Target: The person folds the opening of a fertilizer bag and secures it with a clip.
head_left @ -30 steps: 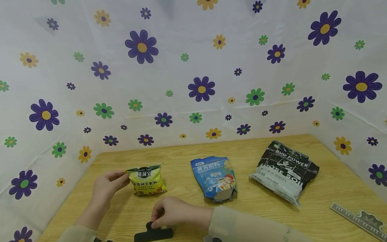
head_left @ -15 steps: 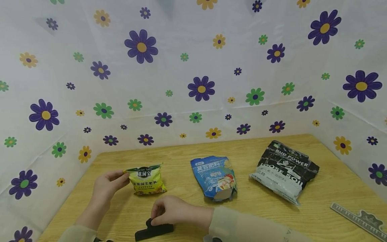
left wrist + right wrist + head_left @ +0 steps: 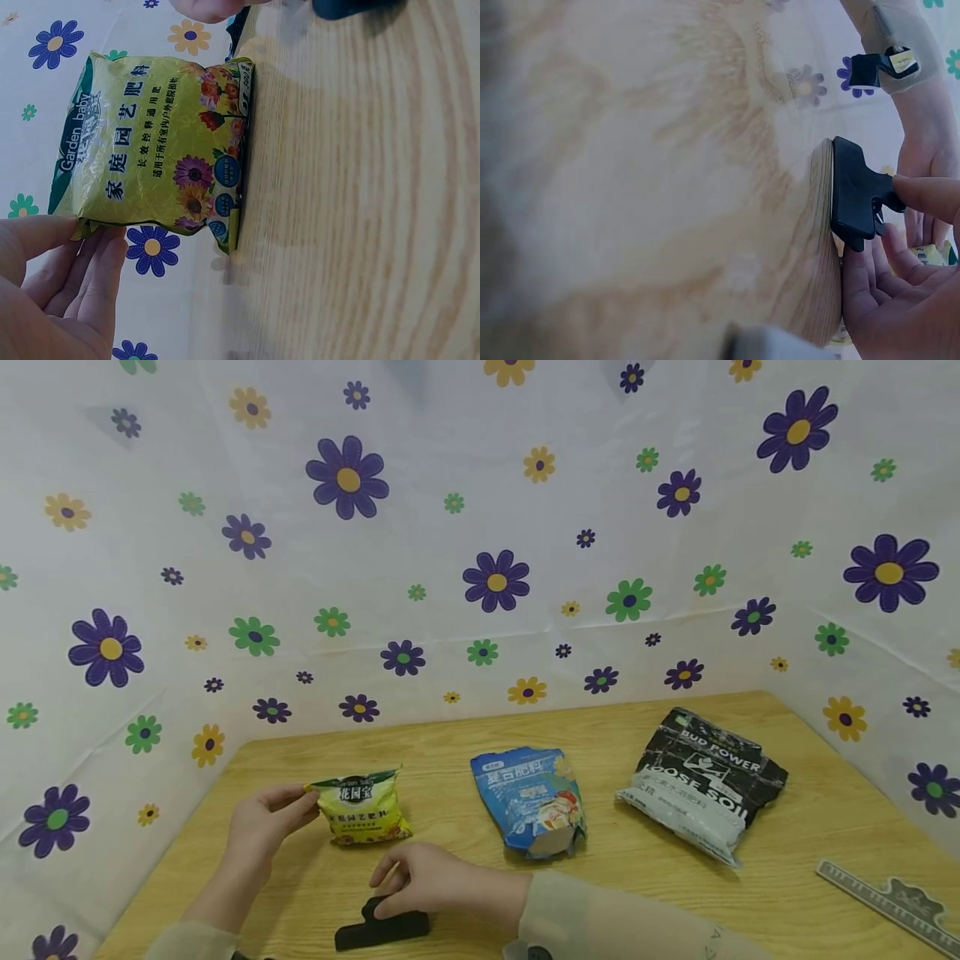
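Fingers and thumb of my right hand (image 3: 427, 881) pinch the handle of a black clip (image 3: 382, 931), down against the wooden table (image 3: 442, 777). My left hand (image 3: 258, 822) grasps the upper left corner of a yellow-green packet (image 3: 366, 814), upright just beyond the clip. Right of the packet, apart from it, rests a blue pouch (image 3: 528, 802), then a black-and-grey bag (image 3: 701, 789) reading "LOOSE SOIL". Farther right lies a grey strip with ruled marks (image 3: 903, 897). Flowered white cloth (image 3: 420, 543) hangs behind.
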The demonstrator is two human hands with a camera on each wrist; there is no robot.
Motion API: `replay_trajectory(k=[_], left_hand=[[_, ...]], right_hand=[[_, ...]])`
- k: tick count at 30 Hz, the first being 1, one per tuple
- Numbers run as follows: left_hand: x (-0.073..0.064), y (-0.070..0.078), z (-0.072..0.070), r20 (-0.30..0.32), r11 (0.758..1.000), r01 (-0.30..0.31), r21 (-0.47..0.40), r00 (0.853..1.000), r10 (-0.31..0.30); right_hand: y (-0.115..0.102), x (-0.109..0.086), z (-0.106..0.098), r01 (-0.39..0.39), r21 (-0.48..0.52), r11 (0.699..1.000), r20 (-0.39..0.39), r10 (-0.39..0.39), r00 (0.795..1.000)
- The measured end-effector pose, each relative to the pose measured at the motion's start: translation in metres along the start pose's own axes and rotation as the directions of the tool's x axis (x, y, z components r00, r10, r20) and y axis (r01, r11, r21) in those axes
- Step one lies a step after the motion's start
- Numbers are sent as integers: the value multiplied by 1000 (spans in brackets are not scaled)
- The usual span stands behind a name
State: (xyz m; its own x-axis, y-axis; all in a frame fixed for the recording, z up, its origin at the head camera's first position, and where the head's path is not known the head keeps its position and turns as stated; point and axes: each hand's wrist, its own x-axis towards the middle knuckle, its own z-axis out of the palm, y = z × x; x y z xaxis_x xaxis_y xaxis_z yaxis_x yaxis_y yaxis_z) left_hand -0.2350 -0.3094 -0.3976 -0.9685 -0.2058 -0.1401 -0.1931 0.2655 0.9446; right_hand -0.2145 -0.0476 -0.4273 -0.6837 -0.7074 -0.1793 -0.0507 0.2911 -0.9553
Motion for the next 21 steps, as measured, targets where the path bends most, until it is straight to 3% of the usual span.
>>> replay_trajectory(k=[21], left_hand=[[-3,1,-1,15,1000,-1,-17,1000,1]], right_hand=[[-1,1,-4,-89,134,987,-52,97,994]])
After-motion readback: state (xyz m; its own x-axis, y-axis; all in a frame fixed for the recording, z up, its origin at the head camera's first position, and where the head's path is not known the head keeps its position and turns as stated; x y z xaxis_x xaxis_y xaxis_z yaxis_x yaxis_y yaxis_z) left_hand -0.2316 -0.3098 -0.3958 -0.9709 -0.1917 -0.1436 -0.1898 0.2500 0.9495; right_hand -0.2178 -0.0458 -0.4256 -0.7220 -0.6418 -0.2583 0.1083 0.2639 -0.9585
